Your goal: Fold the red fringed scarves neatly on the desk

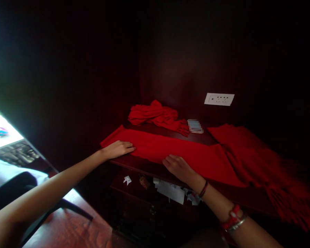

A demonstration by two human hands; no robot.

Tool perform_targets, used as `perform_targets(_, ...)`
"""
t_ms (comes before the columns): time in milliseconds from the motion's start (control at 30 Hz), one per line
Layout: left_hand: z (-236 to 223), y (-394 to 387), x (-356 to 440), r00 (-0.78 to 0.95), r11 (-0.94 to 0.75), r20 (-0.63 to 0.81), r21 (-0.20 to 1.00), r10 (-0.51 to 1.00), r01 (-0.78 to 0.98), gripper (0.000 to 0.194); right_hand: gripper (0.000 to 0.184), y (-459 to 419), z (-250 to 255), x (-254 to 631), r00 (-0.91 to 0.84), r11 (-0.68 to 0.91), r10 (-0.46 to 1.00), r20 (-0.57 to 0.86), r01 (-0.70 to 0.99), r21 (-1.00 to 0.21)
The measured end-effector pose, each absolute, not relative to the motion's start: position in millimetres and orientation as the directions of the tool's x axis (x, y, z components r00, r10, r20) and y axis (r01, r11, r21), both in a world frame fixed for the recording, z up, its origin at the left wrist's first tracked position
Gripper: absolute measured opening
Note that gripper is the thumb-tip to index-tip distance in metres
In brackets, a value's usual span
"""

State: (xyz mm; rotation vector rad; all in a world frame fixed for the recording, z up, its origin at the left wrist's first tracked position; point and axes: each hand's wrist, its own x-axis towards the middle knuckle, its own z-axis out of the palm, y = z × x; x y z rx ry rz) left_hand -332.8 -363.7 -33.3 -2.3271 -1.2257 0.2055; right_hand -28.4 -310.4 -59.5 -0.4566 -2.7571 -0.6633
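A red scarf (155,144) lies in a long, flat folded strip along the front of the dark wooden shelf. My left hand (119,149) rests on its left part, fingers stretched out over the cloth, with a ring on one finger. At the front edge, near the middle of the strip, my right hand (177,166) has its fingers curled down onto the fabric. Its fingertips are partly hidden. To the right, another stretch of red cloth (248,148) with a fringe spreads over the shelf; whether it joins the folded strip I cannot tell.
Behind the strip sits a bunched red fringed scarf (155,115). Beside it is a pale, blurred-out flat object (195,126). A socket plate (219,99) is on the back wall. Papers (170,192) lie on a lower shelf. A dark chair (12,193) stands at left.
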Motion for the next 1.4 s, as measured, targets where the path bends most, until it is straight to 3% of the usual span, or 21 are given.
perform_targets(267, -34, -368, -355, 0.508, -0.396, 0.099, -0.506, 0.856, 0.766, 0.033, 0.015, -315, -51, -30, -0.932, 0.849, 0.194, 0.305, 0.316, 0.424)
perform_targets(700, -44, -377, -375, 0.512, -0.471, 0.059, -0.317, 0.857, 0.824, 0.051, 0.017, -310, -57, -28, -0.923, 0.876, 0.211, 0.321, 0.324, 0.357)
perform_targets(867, -32, -376, -363, 0.493, -0.464, 0.140, -0.193, 0.859, 0.864, 0.038, 0.015, -310, -57, -29, -0.907, 0.906, 0.257, 0.335, 0.347, 0.244)
perform_targets(1033, -24, -349, -310, 0.430, -0.414, 0.252, -0.117, 0.867, 0.903, 0.038, 0.022, -309, -63, -30, -0.850, 0.936, 0.321, 0.418, 0.352, -0.003)
perform_targets(1133, -35, -328, -282, 0.375, -0.366, 0.178, -0.079, 0.910, 0.927, 0.045, 0.032, -311, -66, -26, -0.846, 0.939, 0.340, 0.412, 0.327, -0.103)
perform_targets(1233, -51, -317, -274, 0.325, -0.323, 0.038, -0.050, 0.945, 0.945, 0.049, 0.042, -314, -67, -16, -0.883, 0.927, 0.373, 0.286, 0.345, -0.145)
perform_targets(1400, -55, -318, -288, 0.276, -0.277, -0.035, -0.016, 0.960, 0.961, 0.053, 0.053, -317, -58, 2, -0.888, 0.892, 0.431, 0.164, 0.392, -0.225)
